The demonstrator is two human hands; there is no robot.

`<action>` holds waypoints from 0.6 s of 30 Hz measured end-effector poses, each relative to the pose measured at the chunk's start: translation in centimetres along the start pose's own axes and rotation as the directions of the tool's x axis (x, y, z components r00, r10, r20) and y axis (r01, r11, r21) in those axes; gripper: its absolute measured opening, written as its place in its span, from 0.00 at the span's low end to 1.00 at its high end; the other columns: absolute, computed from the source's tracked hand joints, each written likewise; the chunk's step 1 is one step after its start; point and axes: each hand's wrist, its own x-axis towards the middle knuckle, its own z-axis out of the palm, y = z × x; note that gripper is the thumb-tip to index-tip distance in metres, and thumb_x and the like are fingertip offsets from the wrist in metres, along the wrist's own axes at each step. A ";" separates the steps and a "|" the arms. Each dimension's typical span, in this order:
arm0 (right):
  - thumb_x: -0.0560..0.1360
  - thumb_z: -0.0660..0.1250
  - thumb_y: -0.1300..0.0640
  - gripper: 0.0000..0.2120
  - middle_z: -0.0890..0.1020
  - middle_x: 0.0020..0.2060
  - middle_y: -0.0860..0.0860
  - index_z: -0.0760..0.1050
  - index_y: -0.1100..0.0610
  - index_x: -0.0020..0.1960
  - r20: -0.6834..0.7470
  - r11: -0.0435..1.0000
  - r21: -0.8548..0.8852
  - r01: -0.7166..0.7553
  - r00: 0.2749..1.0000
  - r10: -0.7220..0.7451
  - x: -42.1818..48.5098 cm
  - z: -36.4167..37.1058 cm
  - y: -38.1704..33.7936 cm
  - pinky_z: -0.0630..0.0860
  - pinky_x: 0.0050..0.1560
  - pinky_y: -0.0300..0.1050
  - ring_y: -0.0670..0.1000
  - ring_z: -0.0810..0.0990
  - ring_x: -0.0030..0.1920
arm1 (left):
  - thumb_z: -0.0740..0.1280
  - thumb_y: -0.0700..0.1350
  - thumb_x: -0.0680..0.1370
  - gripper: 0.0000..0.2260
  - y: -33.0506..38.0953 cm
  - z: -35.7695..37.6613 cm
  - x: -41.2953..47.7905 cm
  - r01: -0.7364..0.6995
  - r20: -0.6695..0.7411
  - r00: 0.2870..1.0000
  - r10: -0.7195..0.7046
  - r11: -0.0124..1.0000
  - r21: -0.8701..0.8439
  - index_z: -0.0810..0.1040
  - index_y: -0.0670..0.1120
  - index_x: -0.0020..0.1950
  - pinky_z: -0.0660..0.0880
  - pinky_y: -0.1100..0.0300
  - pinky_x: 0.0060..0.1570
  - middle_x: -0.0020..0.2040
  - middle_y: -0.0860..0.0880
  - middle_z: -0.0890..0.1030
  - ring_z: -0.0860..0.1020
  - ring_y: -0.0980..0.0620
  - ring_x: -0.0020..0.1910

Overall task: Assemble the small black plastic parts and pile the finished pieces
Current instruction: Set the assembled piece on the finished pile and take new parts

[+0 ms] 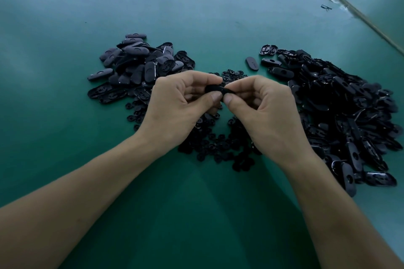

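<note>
Plainly, the green table (65, 28) is laid out to keep everything within reach. At the left sits a pile of oval covers (140, 65), mostly smooth face up and dull grey-black; I would judge these the finished ones. Next, the left hand (181, 102) pinches the left end of a black oval piece (216, 89) between thumb and curled fingers, raised above the heap of small clips (220, 144) lying under the 2 hands. The right hand (262, 111) pinches the other end, thumbs nearly meeting, probably to press an insert home. The piece looks glossy, slim and rounded; fingers hide its detail. At the right spreads a bigger pile of glossy shells (341, 111), many hollow side up, likely the stock.
</note>
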 end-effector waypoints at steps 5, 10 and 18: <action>0.77 0.71 0.59 0.06 0.83 0.37 0.42 0.78 0.48 0.45 -0.014 0.999 -0.012 -0.050 0.999 0.050 0.0 0.4 0.0 0.78 0.43 0.38 0.41 0.82 0.39 | 0.74 0.33 0.74 0.12 0.0 0.1 -0.1 -0.011 -0.017 1.000 0.012 1.000 0.020 0.83 0.48 0.51 0.81 0.64 0.41 0.38 0.54 0.86 0.84 0.55 0.37; 0.76 0.72 0.59 0.05 0.84 0.37 0.44 0.79 0.50 0.46 -0.015 0.998 0.005 -0.069 0.998 0.069 0.0 0.2 -0.1 0.81 0.44 0.42 0.42 0.83 0.40 | 0.75 0.34 0.73 0.11 0.1 0.0 -0.1 -0.017 -0.036 0.999 0.019 0.999 0.038 0.83 0.48 0.50 0.81 0.64 0.41 0.39 0.52 0.86 0.85 0.54 0.38; 0.77 0.71 0.62 0.09 0.86 0.40 0.44 0.83 0.47 0.49 -0.014 0.998 -0.013 -0.059 0.998 0.059 0.1 0.1 -0.3 0.80 0.49 0.42 0.44 0.84 0.43 | 0.75 0.34 0.73 0.10 -0.2 -0.1 -0.1 -0.002 -0.089 0.996 0.004 1.000 0.028 0.83 0.49 0.48 0.82 0.58 0.39 0.36 0.49 0.85 0.84 0.51 0.32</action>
